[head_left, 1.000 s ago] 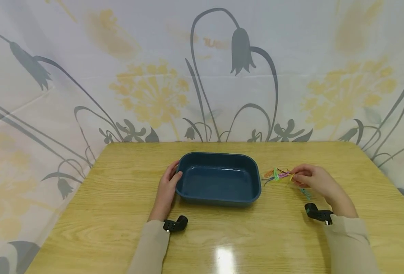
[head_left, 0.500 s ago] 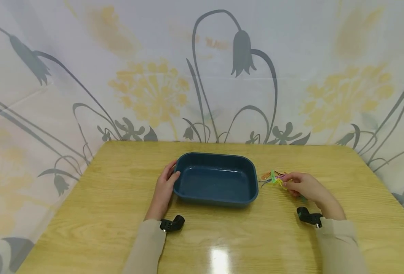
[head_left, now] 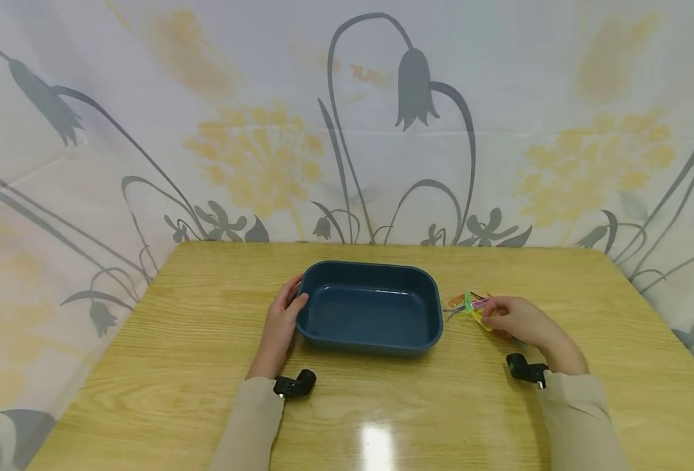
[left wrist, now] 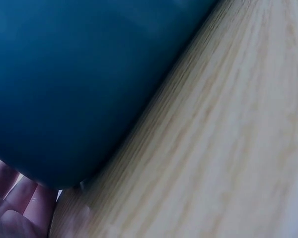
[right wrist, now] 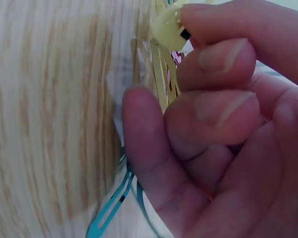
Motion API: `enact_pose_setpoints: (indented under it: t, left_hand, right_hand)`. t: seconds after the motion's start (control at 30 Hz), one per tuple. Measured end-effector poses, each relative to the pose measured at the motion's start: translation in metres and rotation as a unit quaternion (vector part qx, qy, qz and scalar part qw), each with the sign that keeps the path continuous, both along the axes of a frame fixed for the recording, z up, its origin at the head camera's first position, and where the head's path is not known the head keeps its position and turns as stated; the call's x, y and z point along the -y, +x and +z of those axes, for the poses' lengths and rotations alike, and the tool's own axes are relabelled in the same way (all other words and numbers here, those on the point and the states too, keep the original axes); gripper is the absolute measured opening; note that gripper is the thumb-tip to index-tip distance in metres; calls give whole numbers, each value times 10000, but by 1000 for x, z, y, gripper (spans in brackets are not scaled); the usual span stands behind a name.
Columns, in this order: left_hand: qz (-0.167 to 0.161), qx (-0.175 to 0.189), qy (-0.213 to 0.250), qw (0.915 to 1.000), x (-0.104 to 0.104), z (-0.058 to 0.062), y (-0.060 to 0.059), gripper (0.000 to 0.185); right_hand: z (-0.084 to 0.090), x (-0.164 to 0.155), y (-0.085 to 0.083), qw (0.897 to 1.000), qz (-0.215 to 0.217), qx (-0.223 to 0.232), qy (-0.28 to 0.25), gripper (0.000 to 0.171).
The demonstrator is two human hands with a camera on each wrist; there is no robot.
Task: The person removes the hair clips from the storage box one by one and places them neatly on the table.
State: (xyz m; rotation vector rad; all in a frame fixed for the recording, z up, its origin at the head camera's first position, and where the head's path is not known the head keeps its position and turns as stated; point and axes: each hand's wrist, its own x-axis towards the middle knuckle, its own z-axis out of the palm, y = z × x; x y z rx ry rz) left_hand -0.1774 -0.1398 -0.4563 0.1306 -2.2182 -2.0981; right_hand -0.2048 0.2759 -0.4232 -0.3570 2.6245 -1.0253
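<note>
A dark blue rectangular baking dish [head_left: 370, 343] sits on the wooden table. My left hand [head_left: 282, 320] holds its left end, thumb at the rim and fingers along the outer wall; the left wrist view shows those fingers [left wrist: 35, 203] beside the dish's outer side. Right of the dish lies a small pile of colourful hair clips [head_left: 467, 304]. Over the pile's right side, my right hand [head_left: 523, 324] pinches a yellow hair clip [right wrist: 166, 27]. Below its curled fingers, a teal hair clip [right wrist: 109, 208] shows in the right wrist view, partly hidden by the hand.
The wooden table [head_left: 205, 425] ends at the back against a flower-patterned cloth [head_left: 252, 85]. Small black cameras, such as the right one [head_left: 526, 369], sit on both wrists. The dish stands just left of the clips.
My right hand has moved left with the yellow hair clip, closer to the pile's middle, and now covers most of the teal clip in the head view. The left hand stays at the dish.
</note>
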Motion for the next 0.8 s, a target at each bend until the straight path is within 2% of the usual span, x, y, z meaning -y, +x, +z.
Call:
enact_pose_setpoints:
  t: [0.17,0.33,0.37,0.57,0.6,0.8]
  left_hand:
    - [28,-5,-130,9999,3,-1,-2,41]
    - [-43,-9,-143,9999,4,0,0,41]
    - [-64,14,-110,9999,3,4,2,41]
    - [-77,52,-84,9999,-2,5,2,40]
    - [-58,22,-96,9999,-1,1,0,39]
    - [-39,31,-45,10000,1,0,-3,40]
  right_hand:
    - [0,3,-1,9993,92,-247,247,11]
    - [-3,7,2,9993,161,-231,248,11]
    - [-4,7,2,9992,154,-231,283,11]
    - [-3,3,3,9976,29,-292,628,14]
    - [-1,2,2,9975,21,-298,644,15]
    - [2,1,0,9987,25,-193,470,13]
